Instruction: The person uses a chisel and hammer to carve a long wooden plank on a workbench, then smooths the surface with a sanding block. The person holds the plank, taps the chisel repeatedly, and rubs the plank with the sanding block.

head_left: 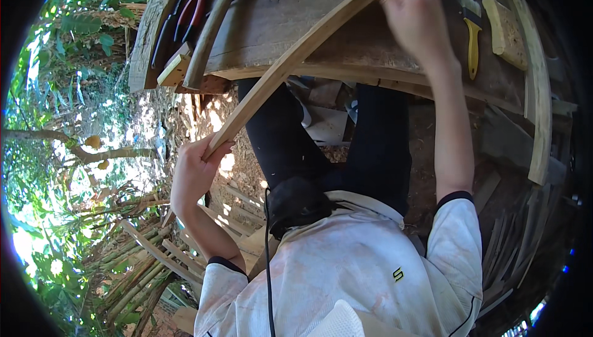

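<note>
A long, narrow wooden strip (290, 59) slants from lower left to upper right across the near edge of the wooden workbench (262, 31). My left hand (199, 173) is closed around its lower end, beyond the bench edge and left of my legs. Close to the strip's upper end, above the bench, is my right hand (414, 19). Motion smears its fingers, so whether they grip the strip cannot be told. The strip's far end is hidden by that hand.
On the bench's left lie red-handled pliers (196, 10), a wooden-handled hammer (217, 25) and a small wood block (175, 68). A yellow-handled paintbrush (473, 41) and a pale wood block (505, 33) sit at right, beside a long wooden piece (540, 102). Sticks (136, 275) lie at lower left.
</note>
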{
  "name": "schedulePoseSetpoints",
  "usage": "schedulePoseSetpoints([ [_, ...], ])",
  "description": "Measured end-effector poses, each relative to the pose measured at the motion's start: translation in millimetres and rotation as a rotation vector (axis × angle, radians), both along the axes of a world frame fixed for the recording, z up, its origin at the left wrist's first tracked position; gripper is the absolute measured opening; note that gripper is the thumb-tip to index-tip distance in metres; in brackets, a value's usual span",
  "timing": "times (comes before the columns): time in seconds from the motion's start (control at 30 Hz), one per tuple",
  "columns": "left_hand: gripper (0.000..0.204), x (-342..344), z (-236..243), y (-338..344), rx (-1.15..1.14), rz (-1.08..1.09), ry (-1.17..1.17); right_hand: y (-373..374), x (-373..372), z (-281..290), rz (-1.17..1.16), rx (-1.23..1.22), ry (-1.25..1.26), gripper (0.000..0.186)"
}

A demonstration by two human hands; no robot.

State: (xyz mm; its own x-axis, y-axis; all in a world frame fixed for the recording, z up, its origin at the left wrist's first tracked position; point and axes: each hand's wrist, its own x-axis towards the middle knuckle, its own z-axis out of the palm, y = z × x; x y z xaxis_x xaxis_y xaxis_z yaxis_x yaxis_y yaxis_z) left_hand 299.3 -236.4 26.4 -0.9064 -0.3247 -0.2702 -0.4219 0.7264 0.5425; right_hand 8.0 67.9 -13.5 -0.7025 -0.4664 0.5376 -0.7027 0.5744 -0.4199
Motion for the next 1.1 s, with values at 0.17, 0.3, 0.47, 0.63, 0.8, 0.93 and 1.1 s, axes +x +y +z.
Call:
schedulePoseSetpoints([
  [0.17, 0.022, -4.6, 0.9, 0.0, -0.021, -0.014, 0.007, -19.9, 18.4, -8.7, 0.096, -0.008, 0.241, 0.027],
  [0.3, 0.022, -5.1, 3.5, -3.4, -0.017, -0.001, -0.035, 12.4, -24.8, 4.4, 0.023, -0.022, 0.116, 0.027],
  [0.47, 0.021, -8.1, 5.7, -2.0, -0.041, -0.009, -0.02, 9.4, -23.8, -3.5, 0.018, -0.033, 0.287, 0.019],
  [0.63, 0.02, -9.8, 7.2, -4.0, -0.064, -0.001, -0.034, 52.9, -58.5, 13.1, -0.224, 0.058, -0.028, 0.025],
  [0.8, 0.022, -10.9, 10.2, 0.5, -0.056, -0.001, -0.046, 20.0, -23.8, -6.1, 0.108, -0.08, 0.289, 0.023],
  [0.93, 0.022, -4.9, 6.3, 0.3, -0.065, -0.009, 0.025, 51.4, -54.1, 16.4, -0.114, 0.0, 0.038, 0.022],
  [1.1, 0.022, -7.6, 6.8, -1.6, -0.073, -0.012, -0.033, 22.9, -36.7, -6.0, 0.054, -0.053, 0.271, 0.022],
])
